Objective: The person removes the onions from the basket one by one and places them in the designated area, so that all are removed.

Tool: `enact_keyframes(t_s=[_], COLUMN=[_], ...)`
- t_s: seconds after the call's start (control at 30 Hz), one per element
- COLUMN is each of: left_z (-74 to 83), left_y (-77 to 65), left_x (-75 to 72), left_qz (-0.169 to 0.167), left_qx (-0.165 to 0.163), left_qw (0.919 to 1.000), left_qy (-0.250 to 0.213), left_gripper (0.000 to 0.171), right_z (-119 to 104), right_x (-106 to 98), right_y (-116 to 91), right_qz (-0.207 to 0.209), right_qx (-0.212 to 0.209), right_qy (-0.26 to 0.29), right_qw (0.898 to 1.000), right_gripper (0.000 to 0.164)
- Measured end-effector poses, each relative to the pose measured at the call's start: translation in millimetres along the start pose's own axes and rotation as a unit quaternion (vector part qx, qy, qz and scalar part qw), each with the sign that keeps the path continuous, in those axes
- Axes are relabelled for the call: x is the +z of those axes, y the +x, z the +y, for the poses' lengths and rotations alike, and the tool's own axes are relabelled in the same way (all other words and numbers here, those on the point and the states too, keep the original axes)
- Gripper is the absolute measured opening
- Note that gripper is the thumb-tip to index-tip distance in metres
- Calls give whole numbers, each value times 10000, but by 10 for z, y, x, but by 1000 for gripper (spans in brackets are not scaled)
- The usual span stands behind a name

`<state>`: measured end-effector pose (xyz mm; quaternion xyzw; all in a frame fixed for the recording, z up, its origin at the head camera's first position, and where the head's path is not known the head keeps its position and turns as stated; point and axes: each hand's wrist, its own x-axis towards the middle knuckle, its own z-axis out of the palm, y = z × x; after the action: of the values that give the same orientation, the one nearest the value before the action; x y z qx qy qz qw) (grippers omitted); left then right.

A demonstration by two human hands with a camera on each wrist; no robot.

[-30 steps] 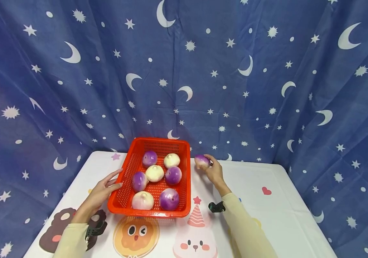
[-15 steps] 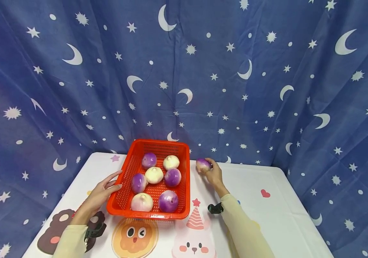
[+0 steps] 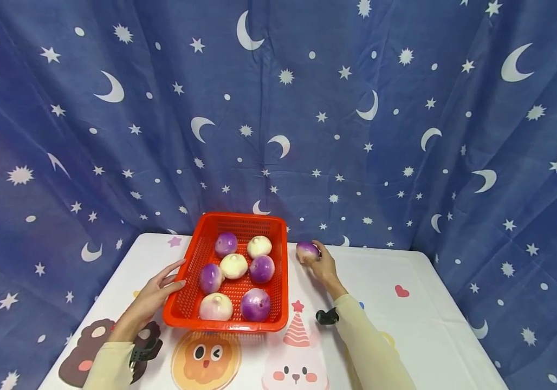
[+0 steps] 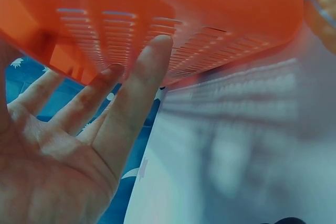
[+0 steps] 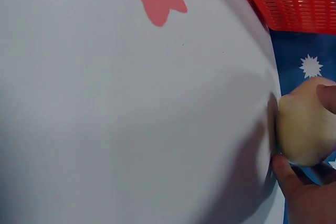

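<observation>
In the head view a red plastic basket [image 3: 239,325] holds several purple-and-white onions, such as a purple onion [image 3: 256,304] at its front right. My left hand [image 3: 150,295] is at the basket's left side, its fingers extended and the tips at the rim. Seen from the left wrist, those fingers [image 4: 134,100] lie straight against the basket's slotted outer wall [image 4: 210,3]. To the right of the basket my right hand [image 3: 324,267] grips another onion [image 3: 306,251] at the table's back edge. The right wrist view shows that onion's pale end [image 5: 302,127] between the thumb and fingers, low at the cloth.
A white tablecloth [image 3: 425,325] printed with cartoon figures covers the table. Directly behind its back edge hangs a blue curtain [image 3: 381,162] with moons and stars. The basket takes up the left middle of the table.
My right hand and its onion have come slightly lower, toward the table. The left hand stays at the basket's side. The whole head view has shifted a little.
</observation>
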<state>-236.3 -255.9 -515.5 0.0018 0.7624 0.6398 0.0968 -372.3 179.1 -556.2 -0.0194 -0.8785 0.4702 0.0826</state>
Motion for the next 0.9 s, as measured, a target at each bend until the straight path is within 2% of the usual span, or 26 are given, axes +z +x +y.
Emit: enact_keyframes(t_s=[0.23, 0.5, 0.67, 0.9], left_z=[3, 21, 18, 3], left_y=[26, 40, 30, 14], left_x=[17, 3, 6, 15], left_qz=[69, 14, 32, 42], left_qx=[-49, 49, -2, -10], left_qw=[10000, 10000, 9999, 9999], left_qy=[28, 77, 104, 102], left_gripper=[65, 66, 67, 66], right_z=[7, -50, -191, -527], right_x=[-78, -186, -271, -388], right_y=[-11, -43, -106, -246], right_qz=[-54, 49, 124, 106], right_qx=[86, 6, -51, -473], right_qy=[314, 577, 607, 1181], right_qw=[9995, 9983, 9981, 9918], right_gripper=[66, 65, 63, 59])
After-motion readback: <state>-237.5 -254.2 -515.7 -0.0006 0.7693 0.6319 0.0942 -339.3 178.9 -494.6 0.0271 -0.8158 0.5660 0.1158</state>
